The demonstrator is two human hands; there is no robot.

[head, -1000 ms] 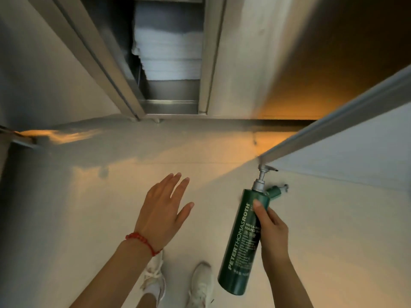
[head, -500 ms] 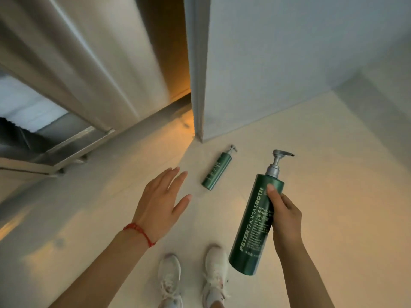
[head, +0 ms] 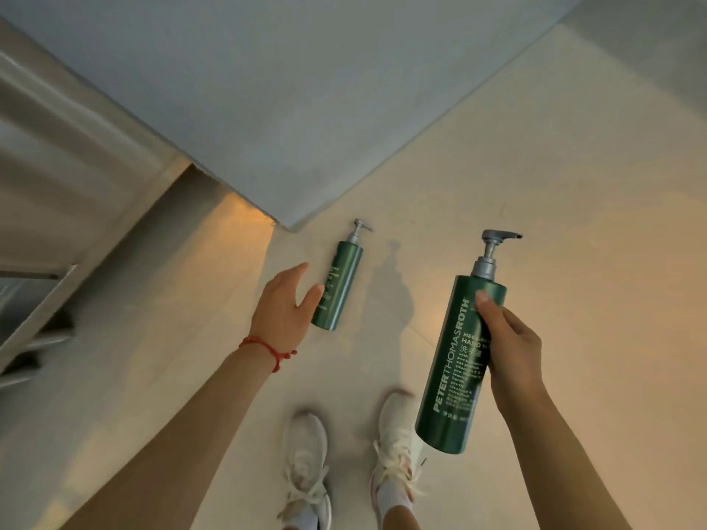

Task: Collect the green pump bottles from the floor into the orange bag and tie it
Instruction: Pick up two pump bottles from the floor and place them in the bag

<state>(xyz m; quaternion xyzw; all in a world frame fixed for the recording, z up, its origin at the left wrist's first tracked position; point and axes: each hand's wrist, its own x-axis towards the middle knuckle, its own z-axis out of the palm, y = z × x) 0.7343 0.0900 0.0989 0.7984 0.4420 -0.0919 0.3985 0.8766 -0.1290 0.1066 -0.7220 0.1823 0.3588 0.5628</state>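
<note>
Our right fingers (head: 493, 319) wrapped round one green bottle (head: 455, 369), held off the floor (head: 574, 223). Left fingers (head: 302, 271) spread, empty, just beside second bottle (head: 338, 286) lying flat there. Bag not visible.

held pump bottle (head: 457, 361): glossy green, grey plastic pump
floor bottle (head: 338, 286): satin green sheen
floor (head: 535, 185): smooth, matt, pale
bracelet (head: 267, 349): red woven cord
shoes (head: 308, 468): white knit cloth

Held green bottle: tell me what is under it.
Under the held bottle in the right hand: bare floor and a white shoe, partly covered.
</note>
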